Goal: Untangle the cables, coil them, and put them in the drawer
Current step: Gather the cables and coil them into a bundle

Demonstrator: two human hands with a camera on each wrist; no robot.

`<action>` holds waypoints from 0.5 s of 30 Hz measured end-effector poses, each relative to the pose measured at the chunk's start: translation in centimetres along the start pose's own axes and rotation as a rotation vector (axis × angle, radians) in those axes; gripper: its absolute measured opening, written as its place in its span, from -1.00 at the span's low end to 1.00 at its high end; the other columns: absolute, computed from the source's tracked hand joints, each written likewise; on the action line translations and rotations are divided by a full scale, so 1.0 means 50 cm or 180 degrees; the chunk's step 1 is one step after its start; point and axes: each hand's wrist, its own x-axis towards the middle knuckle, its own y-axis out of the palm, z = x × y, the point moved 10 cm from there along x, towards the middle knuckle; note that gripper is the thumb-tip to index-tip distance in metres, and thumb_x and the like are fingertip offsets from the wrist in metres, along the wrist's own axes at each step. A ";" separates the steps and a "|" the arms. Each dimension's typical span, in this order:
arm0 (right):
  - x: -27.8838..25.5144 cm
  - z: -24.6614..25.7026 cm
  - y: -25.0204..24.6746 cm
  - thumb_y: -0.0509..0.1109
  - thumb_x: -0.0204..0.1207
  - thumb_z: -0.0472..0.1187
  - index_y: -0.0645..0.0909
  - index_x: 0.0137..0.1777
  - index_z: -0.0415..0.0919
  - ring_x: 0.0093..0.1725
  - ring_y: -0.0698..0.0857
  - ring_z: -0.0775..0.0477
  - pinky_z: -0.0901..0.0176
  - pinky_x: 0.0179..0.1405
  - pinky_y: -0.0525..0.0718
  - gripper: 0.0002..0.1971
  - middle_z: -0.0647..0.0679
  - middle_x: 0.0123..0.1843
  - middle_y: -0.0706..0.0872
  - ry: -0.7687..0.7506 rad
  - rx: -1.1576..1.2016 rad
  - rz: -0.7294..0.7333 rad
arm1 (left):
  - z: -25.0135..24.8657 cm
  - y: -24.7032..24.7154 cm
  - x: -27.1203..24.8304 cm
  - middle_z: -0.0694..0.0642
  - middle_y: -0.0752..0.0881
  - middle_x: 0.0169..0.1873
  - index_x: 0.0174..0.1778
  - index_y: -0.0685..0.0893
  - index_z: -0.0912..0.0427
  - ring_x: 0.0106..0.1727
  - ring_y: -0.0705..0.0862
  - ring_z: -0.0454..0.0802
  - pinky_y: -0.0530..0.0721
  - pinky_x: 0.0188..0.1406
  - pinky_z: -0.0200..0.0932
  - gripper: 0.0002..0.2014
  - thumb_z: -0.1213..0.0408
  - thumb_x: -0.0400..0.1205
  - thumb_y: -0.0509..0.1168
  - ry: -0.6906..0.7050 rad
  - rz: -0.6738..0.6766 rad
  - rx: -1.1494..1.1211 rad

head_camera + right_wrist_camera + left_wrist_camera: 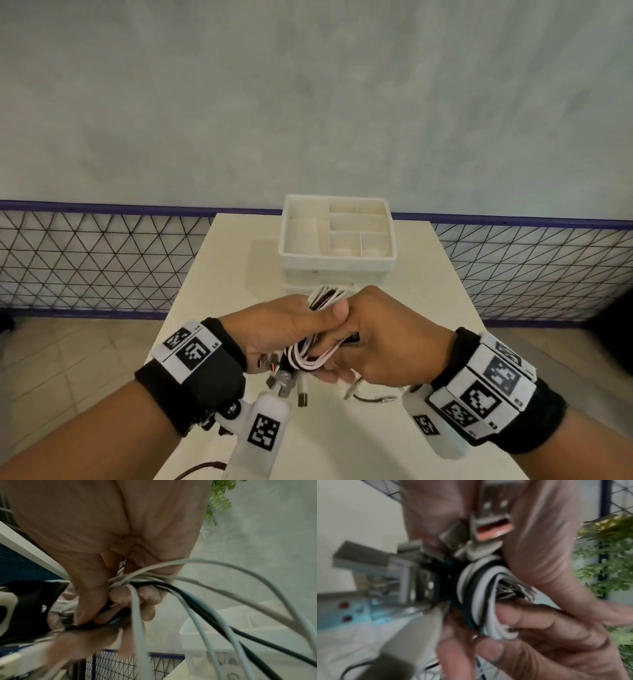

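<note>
A bundle of white and black cables (317,353) is held between both hands above the middle of the table. My left hand (291,329) grips it from the left, thumb on top, with several metal USB plugs (284,377) hanging below. My right hand (373,339) grips the same bundle from the right, and loops (325,296) stick out beyond the knuckles. The left wrist view shows the coiled cables (481,595) and plugs (491,526) close up. In the right wrist view, loose cable loops (214,601) fan out from my closed fingers. The white drawer unit (337,263) stands behind the hands.
The unit's top tray (284,229) has several open compartments. A thin black cable with a jack plug (373,399) lies on the white table (428,291) under my right hand. Another dark cable (198,469) curls at the near edge. A mesh fence (102,260) runs behind.
</note>
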 end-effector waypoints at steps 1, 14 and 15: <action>-0.002 -0.006 -0.006 0.48 0.39 -0.52 0.85 -0.16 -0.30 -0.26 0.76 0.28 0.50 -0.21 0.66 -0.84 0.11 -0.32 0.82 0.0020 0.0108 -0.0087 | 0.006 0.012 -0.002 0.30 0.85 -0.17 -0.01 0.80 0.19 -0.24 0.84 0.11 0.76 -0.32 -0.12 -0.36 -0.28 0.21 0.48 -0.0006 0.0182 -0.0057; -0.034 -0.131 -0.028 0.58 0.49 -0.24 0.70 0.08 -0.16 -0.11 0.75 0.03 0.15 -0.04 0.70 -0.80 -0.02 -0.03 0.81 0.0822 0.0882 -0.0295 | -0.023 -0.031 -0.034 0.14 0.60 -0.56 -0.44 0.75 0.15 -0.57 0.56 0.00 0.52 -0.58 -0.25 -0.78 0.45 0.51 0.44 0.0458 -0.0456 -0.0217; -0.032 -0.126 -0.025 0.53 0.54 -0.29 0.72 0.02 -0.26 -0.16 0.71 0.06 0.19 -0.08 0.65 -0.89 -0.07 -0.12 0.81 0.0792 0.0951 -0.0337 | -0.028 -0.026 -0.032 0.16 0.65 -0.52 -0.37 0.79 0.22 -0.53 0.61 0.01 0.56 -0.55 -0.25 -0.82 0.48 0.55 0.43 0.0508 -0.0455 -0.0126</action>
